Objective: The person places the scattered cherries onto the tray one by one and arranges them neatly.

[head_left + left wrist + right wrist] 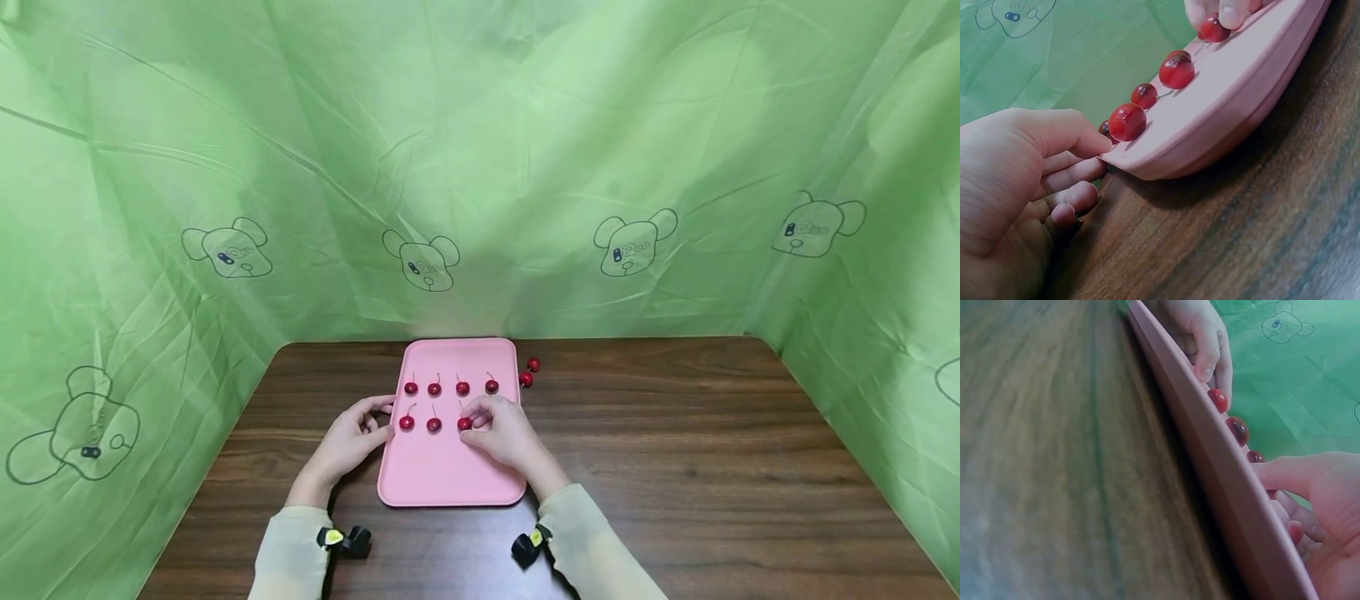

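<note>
Sleeves, left hand in pinch on tray edge, right hand likewise on cherry, wide tabletop rightward.

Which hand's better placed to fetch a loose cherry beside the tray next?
Right, likely: the two loose cherries lie right of the tray. The right hand is nearer, though pinching a cherry; the left hand touches the tray's left edge and would reach across.

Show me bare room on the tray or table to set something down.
Free: the pink tray between its nearer cherry row and near rim; the table right of the right hand. Crowded: the tray's middle, with both rows and that hand.
</note>
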`<state>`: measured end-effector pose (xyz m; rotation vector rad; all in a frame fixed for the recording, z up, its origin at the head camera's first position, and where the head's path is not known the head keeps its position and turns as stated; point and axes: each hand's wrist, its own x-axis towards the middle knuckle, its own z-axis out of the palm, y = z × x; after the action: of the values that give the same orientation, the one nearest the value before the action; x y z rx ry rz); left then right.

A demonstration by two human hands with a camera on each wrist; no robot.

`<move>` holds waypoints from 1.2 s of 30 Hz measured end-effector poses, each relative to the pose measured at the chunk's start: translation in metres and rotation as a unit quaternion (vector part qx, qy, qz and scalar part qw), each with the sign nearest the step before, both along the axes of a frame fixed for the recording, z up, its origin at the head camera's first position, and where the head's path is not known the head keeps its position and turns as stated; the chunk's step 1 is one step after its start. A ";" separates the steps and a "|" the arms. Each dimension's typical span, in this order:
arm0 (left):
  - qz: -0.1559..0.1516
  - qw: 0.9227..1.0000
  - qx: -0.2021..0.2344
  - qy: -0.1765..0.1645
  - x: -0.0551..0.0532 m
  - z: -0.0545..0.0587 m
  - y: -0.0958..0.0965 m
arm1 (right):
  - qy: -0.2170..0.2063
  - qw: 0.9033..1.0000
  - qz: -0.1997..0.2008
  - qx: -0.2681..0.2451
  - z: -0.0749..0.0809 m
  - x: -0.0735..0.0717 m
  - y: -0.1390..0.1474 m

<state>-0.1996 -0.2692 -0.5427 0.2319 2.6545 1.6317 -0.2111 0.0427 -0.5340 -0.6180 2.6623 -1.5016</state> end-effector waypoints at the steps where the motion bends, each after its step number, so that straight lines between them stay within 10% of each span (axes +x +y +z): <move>1: 0.001 1.000 0.000 -0.001 0.000 0.000 0.000 | 0.003 1.000 0.000 0.001 0.000 0.000 0.000; 36: 0.000 1.000 -0.018 -0.007 0.000 0.000 -0.001 | 0.007 1.000 0.008 0.001 0.005 0.002 0.004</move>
<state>-0.1999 -0.2704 -0.5423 0.2192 2.6715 1.5784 -0.2091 0.0472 -0.5291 -0.6500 2.6632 -1.4964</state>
